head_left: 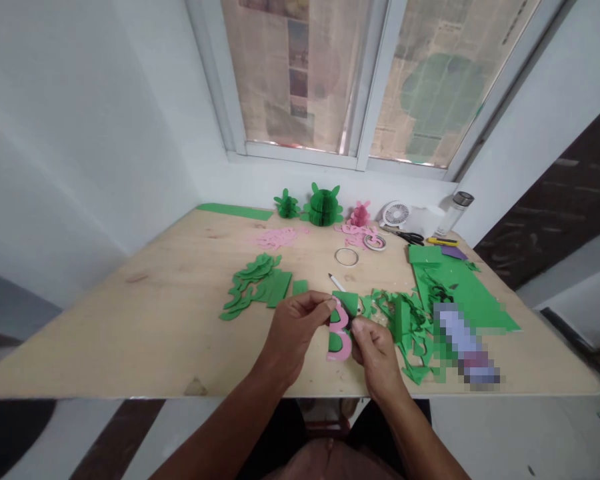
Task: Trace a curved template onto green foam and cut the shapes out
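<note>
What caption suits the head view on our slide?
Left hand holds pink cutout and green paper, right hand at their edge, above wooden table.

pink scalloped cutout (347,345), upright against green paper (349,301), above wooden table (160,320)

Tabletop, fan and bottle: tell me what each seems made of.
Tabletop: wood or wood-look board, pale, matt, going by its knots and grain.
Fan: probably white moulded plastic, smooth, judging by its even colour and thin grille.
Bottle: see-through, so glass or clear plastic; its shiny cap could be metal.
</note>
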`<state>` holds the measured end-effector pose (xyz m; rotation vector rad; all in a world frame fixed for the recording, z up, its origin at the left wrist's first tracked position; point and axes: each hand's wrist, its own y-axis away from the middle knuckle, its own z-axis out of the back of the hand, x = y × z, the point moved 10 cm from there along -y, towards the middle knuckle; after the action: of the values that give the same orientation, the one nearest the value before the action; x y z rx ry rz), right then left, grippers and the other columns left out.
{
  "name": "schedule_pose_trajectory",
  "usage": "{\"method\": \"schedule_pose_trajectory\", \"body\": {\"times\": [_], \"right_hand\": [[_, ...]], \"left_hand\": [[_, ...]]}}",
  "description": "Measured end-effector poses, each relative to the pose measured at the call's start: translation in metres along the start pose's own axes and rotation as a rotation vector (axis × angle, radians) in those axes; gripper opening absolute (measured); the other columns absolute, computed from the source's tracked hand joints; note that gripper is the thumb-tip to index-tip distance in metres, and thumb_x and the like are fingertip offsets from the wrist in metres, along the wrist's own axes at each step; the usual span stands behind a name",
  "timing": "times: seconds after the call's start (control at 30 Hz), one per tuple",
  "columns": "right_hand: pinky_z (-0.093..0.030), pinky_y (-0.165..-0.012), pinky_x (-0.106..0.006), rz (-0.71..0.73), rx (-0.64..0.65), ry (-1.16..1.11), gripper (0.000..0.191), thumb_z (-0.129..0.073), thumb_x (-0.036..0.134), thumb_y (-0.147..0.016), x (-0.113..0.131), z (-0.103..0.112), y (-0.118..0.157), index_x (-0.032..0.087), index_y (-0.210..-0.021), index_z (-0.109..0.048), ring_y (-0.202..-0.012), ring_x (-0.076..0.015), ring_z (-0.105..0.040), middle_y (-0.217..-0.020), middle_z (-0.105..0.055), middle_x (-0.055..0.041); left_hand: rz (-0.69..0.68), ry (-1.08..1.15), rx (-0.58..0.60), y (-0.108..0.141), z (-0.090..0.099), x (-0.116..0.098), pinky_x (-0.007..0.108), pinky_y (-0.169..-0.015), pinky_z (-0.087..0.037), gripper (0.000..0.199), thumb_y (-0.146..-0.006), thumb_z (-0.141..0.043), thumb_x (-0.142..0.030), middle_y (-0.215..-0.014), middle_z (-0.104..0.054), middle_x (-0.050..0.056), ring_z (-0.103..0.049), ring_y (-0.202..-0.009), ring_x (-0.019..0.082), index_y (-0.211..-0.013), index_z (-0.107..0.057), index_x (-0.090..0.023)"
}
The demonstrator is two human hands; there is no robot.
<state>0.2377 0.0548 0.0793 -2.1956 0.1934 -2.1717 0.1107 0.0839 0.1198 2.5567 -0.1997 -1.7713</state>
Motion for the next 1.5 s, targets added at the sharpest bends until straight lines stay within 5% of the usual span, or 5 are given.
{"method": "schedule_pose_trajectory", "body": {"times": [0.8,1.13,1.5], "right_hand": [[-0.019,-0.046,-0.023,-0.074,-0.093,-0.068,0.044,-0.051,0.051,-0.084,-0.023,0.01,-0.02,0.019,-0.056,-0.04,-0.051,-0.0099,-0.022,-0.054,-0.028,0.0057],[-0.024,-0.047,-0.022,-0.096,-0.206,-0.149,0.044,-0.054,0.055,-0.081,-0.035,0.034,-0.022,0.019,-0.057,-0.042,-0.051,-0.0099,-0.025,-0.055,-0.032,0.0056],[-0.03,-0.046,-0.023,-0.226,-0.277,-0.359,0.039,-0.062,0.056,-0.073,-0.047,0.044,-0.022,0.018,-0.065,-0.058,-0.05,-0.0119,-0.038,-0.053,-0.045,0.0041]], "left_hand": [[0.005,-0.125,0.048,-0.032,-0.009,0.016,0.027,-0.063,-0.046,0.014,-0.067,-0.066,-0.029,-0.058,-0.063,0.001,-0.056,-0.06,0.015,-0.059,-0.066,-0.017],[-0.125,-0.315,0.016,-0.041,-0.032,0.015,0.023,-0.056,-0.043,0.015,-0.068,-0.061,-0.027,-0.056,-0.062,-0.001,-0.056,-0.057,0.014,-0.058,-0.064,-0.016],[-0.101,-0.337,0.019,-0.05,-0.048,0.03,0.022,-0.054,-0.043,0.014,-0.068,-0.062,-0.027,-0.056,-0.061,-0.001,-0.054,-0.055,0.013,-0.059,-0.065,-0.016]]}}
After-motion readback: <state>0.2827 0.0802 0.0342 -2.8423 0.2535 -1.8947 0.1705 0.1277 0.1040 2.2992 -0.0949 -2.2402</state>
